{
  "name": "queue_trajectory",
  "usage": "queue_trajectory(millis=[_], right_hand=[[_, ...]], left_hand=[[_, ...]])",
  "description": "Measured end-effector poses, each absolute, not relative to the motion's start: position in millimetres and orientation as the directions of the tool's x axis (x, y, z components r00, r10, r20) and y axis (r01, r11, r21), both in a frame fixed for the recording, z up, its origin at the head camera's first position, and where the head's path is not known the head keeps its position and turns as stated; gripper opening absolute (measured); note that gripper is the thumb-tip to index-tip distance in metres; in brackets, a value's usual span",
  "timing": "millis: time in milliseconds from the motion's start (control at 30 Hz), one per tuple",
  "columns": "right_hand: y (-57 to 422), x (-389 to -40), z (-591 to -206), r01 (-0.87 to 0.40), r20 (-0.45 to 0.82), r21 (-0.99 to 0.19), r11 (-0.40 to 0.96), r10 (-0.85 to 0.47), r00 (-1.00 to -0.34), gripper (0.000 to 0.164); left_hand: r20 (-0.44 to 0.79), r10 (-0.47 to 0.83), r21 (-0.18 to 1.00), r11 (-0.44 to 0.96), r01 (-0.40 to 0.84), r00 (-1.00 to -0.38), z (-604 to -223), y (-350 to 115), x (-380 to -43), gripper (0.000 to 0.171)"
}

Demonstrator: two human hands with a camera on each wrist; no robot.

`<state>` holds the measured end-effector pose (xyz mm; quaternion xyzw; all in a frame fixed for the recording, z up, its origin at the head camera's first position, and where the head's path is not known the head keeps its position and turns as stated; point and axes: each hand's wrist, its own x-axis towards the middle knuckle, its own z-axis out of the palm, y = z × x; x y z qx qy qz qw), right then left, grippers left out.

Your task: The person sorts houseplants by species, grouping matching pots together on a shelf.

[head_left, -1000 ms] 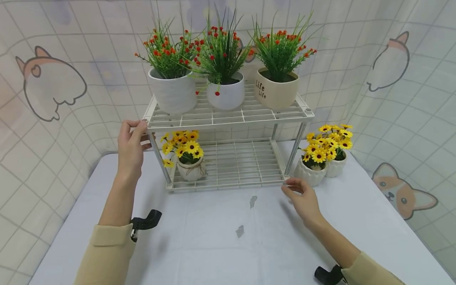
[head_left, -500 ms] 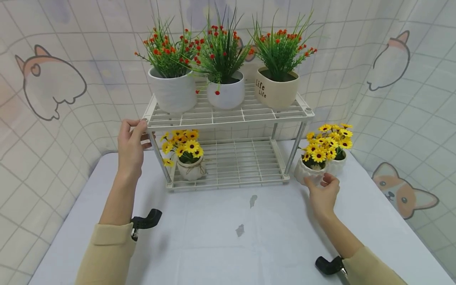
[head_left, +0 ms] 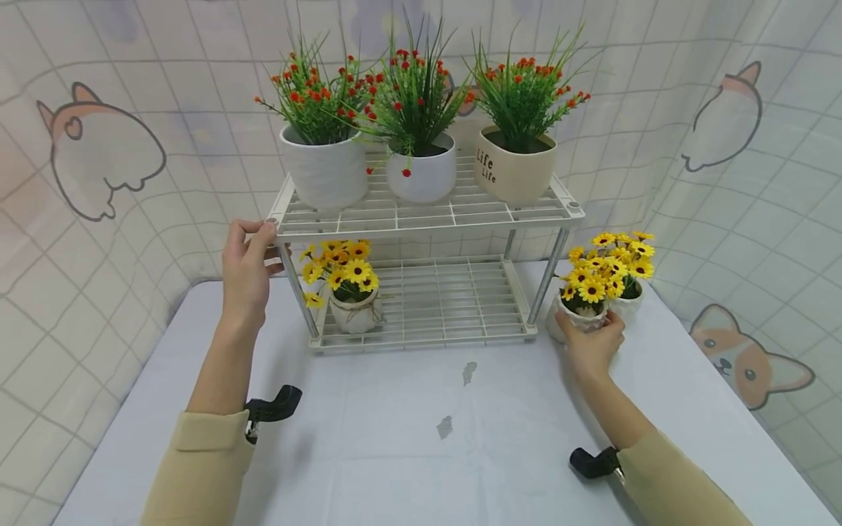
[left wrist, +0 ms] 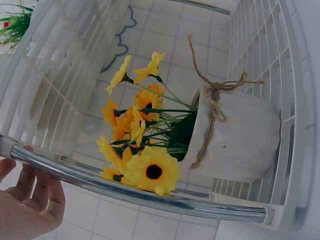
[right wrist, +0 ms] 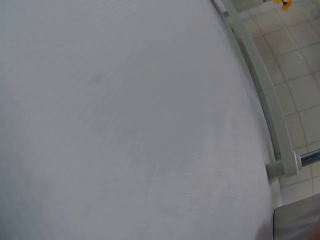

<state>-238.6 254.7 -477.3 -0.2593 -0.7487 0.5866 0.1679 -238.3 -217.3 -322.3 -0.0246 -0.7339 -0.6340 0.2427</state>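
Observation:
My left hand [head_left: 246, 274] grips the front left corner of the two-tier white wire rack [head_left: 427, 231]. In the left wrist view its fingers curl behind the rack's metal post [left wrist: 140, 196]. At the rack's right side, my right hand [head_left: 594, 347] holds a small white flowerpot [head_left: 584, 320] with yellow flowers, thumb on one side and fingers on the other. A second white pot [head_left: 628, 310] of yellow flowers stands close behind it. A twine-tied white pot [left wrist: 240, 132] with yellow flowers sits on the lower tier at the left. The right wrist view does not show the held pot clearly.
On the top tier stand a white textured pot [head_left: 325, 175], a smaller white pot [head_left: 422, 175] and a cream pot [head_left: 516, 172], all with red-flowered plants. A white cloth [head_left: 368, 431] covers the table. A tile-patterned curtain hangs behind and at both sides.
My right hand has moved right from the rack's lower front corner to the nearer yellow-flower pot and taken hold of it. My left hand keeps its grip on the rack.

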Motion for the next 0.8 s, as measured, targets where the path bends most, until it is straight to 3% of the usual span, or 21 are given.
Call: queue_trajectory(millis=[333,800], right_hand=[[251.8,-243.7,-480.4,0.151,0.001,-0.966,0.211,0.584,-0.812,0.101],[248.0,-224.1,-481.7,0.218,-0.034,-0.943,0.253,0.576,-0.817,0.1]], left_hand=[[0.388,-0.273,0.919,0.178,0.351,-0.88,-322.3,-216.6,-238.7,0.017],[0.392,-0.262,0.917,0.187,0.352,-0.882,-322.2,-217.9,-238.0,0.018]])
